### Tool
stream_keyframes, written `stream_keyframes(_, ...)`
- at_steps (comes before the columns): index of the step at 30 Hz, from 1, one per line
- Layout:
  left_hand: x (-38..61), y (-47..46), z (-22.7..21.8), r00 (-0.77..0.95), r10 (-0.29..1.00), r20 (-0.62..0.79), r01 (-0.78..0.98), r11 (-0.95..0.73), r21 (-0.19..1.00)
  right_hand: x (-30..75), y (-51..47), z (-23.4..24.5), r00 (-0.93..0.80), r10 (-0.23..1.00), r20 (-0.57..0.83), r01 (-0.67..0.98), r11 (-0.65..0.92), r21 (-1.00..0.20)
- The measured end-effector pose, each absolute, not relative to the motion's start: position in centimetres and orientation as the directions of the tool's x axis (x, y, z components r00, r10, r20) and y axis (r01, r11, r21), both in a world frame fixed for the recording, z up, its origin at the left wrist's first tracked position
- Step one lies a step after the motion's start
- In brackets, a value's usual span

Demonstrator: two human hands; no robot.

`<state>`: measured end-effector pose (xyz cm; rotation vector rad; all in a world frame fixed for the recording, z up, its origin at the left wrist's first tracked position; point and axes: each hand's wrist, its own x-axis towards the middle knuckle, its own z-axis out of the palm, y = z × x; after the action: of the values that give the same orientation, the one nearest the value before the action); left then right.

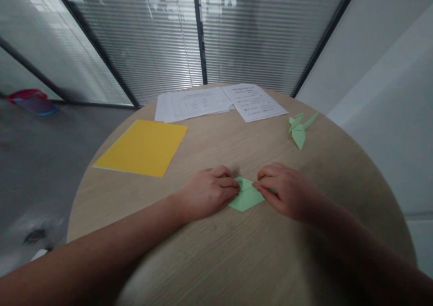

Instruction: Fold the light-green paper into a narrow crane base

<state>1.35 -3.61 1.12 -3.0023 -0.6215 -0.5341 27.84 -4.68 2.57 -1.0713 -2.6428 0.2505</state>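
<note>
A small piece of folded green paper (246, 199) lies on the table between my two hands. My left hand (214, 189) rests over its left side, fingers curled and pressing on the paper. On the other side, my right hand (283, 189) pinches the right part of the sheet between thumb and fingers. Creases show on the visible middle of the paper, while both its side ends are covered by my fingers. Farther back on the right stands a finished green paper crane (299, 131), apart from either hand.
A stack of yellow paper (144, 148) with a green edge beneath lies at the left. Printed white sheets (194, 104) and another printed page (253, 102) lie along the far edge of the round wooden table (216, 261). A red and blue basket (34, 102) is on the floor.
</note>
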Motion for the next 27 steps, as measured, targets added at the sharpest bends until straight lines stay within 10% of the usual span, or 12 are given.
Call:
stream_keyframes(18,-0.2,-7.8,3.4,0.695,0.709,0.115,0.719,-0.684,-0.127,26.0,-5.9,2.6,-0.612,0.775,0.156,0.764,0.631,-0.137)
stream_keyframes(27,1.6,-7.8,4.5,0.797,0.585,0.147,0.581,-0.810,0.073,25.9,-5.3,1.8,-0.667,0.711,0.221,0.705,0.699,-0.119)
